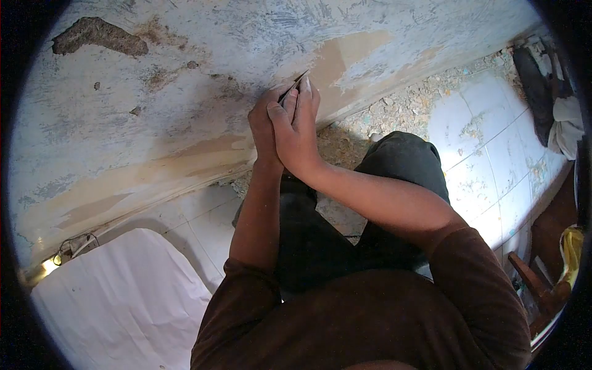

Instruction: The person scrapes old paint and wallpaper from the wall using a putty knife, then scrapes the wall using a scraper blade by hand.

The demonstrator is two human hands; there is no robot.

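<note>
Both my hands are together against the peeling wall (203,111), their fingers closed around a thin scraper blade (301,79). Its edge pokes out at the fingertips and its handle is hidden in my grip. My left hand (263,126) is wrapped on the left side of the tool. Overlapping it, my right hand (297,126) presses in from the right, with dusty fingers pointing up along the blade. Just right of the fingertips is a bare tan patch (336,65) where the white coating is gone.
Paint flakes and rubble (407,108) line the foot of the wall, over white floor tiles (487,160). A white sheet (123,302) lies at lower left. Dark cloth (533,92) and a wooden piece of furniture (533,280) stand at right. A deep hole (98,37) marks the wall.
</note>
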